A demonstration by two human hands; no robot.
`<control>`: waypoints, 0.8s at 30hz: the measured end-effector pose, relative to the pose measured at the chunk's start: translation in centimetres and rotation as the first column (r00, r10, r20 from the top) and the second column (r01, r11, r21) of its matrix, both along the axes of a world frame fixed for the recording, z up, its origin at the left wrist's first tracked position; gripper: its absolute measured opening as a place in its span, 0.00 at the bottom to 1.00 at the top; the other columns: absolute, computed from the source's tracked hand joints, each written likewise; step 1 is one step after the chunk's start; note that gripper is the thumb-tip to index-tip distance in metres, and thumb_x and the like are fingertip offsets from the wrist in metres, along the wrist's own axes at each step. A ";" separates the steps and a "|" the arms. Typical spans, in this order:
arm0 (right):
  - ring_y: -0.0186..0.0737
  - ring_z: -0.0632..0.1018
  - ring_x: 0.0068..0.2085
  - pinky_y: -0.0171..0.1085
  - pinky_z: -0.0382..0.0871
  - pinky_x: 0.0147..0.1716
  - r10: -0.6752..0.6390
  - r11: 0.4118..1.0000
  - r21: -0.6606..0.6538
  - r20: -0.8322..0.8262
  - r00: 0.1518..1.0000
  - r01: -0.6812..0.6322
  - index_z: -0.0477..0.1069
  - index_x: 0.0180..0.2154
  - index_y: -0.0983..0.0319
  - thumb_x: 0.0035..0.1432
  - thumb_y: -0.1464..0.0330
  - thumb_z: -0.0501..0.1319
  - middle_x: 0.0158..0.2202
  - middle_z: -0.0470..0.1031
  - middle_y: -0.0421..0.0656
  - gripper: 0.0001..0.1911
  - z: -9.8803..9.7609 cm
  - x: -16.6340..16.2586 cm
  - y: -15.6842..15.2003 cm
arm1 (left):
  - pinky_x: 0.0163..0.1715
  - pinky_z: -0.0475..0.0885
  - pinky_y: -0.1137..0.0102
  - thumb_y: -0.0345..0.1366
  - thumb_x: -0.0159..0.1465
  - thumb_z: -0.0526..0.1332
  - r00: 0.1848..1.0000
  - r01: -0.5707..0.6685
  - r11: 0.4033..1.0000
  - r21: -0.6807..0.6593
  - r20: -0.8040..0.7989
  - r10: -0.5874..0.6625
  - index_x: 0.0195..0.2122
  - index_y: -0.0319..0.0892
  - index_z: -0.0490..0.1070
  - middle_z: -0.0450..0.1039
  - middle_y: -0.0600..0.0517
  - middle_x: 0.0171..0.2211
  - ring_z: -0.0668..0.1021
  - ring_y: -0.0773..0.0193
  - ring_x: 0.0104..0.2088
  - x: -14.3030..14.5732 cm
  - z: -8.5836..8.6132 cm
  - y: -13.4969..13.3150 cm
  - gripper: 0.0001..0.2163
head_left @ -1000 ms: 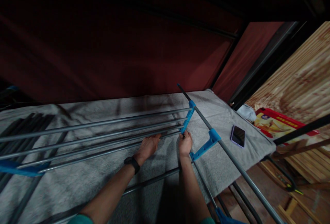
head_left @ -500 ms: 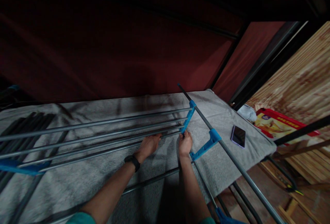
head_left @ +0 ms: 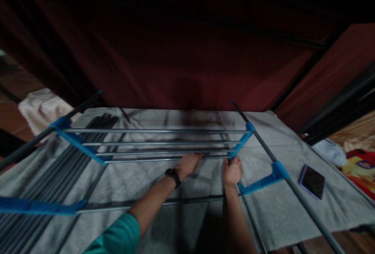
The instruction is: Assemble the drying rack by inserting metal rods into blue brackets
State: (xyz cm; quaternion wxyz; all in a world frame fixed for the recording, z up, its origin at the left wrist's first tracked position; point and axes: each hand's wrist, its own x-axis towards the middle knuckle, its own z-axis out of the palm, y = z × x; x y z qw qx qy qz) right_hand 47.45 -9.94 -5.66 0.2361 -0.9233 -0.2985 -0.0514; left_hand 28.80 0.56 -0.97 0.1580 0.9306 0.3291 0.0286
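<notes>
A rack frame of grey metal tubes and blue plastic brackets stands over the grey cloth. Several thin rods run crosswise between the left blue bracket (head_left: 80, 141) and the right blue bracket (head_left: 242, 140). My left hand (head_left: 189, 164), with a black band on its wrist, is closed on the nearest rod (head_left: 140, 160), right of its middle. At that rod's right end, my right hand (head_left: 233, 172) pinches the lower tip of the right bracket; its fingertips are partly hidden. Just below that hand, a second blue bracket (head_left: 260, 184) joins the right side tube (head_left: 304, 203) to a lower crossbar (head_left: 196, 200).
Loose grey tubes (head_left: 55, 172) lie bundled at the left on the grey cloth (head_left: 295, 141). A phone (head_left: 313, 182) rests at the right, near a red and yellow package (head_left: 359, 168). Behind the table rises a dark red wall (head_left: 187, 82). A striped cloth (head_left: 43, 109) is at far left.
The view has turned left, so the rack's left side and its brackets now show. Both hands keep their places on the rack.
</notes>
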 end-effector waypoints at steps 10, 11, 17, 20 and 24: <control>0.58 0.75 0.49 0.47 0.66 0.43 -0.036 0.996 -0.074 0.078 0.996 0.042 0.65 0.51 0.68 0.63 0.57 0.52 0.47 0.73 0.59 0.23 -0.7 -0.1 0.1 | 0.53 0.64 0.55 0.23 0.62 0.50 0.891 -0.448 0.869 0.210 0.024 0.454 0.46 0.35 0.74 0.73 0.35 0.47 0.74 0.49 0.50 -12.1 1.0 -0.1 0.16; 0.59 0.75 0.49 0.47 0.67 0.42 -0.035 0.996 -0.076 0.080 0.996 0.041 0.65 0.51 0.68 0.63 0.57 0.52 0.47 0.73 0.59 0.23 -0.7 -0.2 0.1 | 0.53 0.64 0.54 0.24 0.62 0.51 0.864 -0.497 0.838 0.226 0.045 0.501 0.47 0.35 0.73 0.72 0.35 0.48 0.73 0.48 0.50 -13.3 1.1 -0.2 0.16; 0.60 0.75 0.49 0.48 0.67 0.42 -0.029 0.996 -0.080 0.099 0.995 0.037 0.65 0.51 0.69 0.63 0.57 0.52 0.47 0.73 0.60 0.24 -0.7 -0.3 0.0 | 0.53 0.64 0.55 0.28 0.62 0.55 0.675 -0.735 0.658 0.165 0.274 0.685 0.50 0.38 0.69 0.67 0.39 0.49 0.69 0.48 0.51 -18.5 0.8 -1.2 0.16; 0.60 0.75 0.49 0.49 0.67 0.42 -0.027 0.998 -0.061 0.098 0.995 0.033 0.65 0.51 0.69 0.63 0.57 0.53 0.47 0.73 0.61 0.24 -0.8 -0.3 0.0 | 0.52 0.66 0.58 0.29 0.59 0.58 0.472 -0.844 0.536 -0.015 0.452 0.757 0.40 0.41 0.69 0.66 0.44 0.43 0.70 0.52 0.48 -20.6 0.2 -1.3 0.08; 0.61 0.75 0.49 0.50 0.67 0.42 -0.021 0.999 -0.038 0.093 0.995 0.024 0.65 0.51 0.69 0.62 0.57 0.53 0.46 0.73 0.62 0.25 -0.8 -0.3 -0.1 | 0.53 0.67 0.55 0.30 0.56 0.61 0.152 -0.944 0.285 -0.169 0.542 0.826 0.41 0.41 0.65 0.63 0.46 0.42 0.69 0.51 0.50 -23.5 -0.6 -0.7 0.12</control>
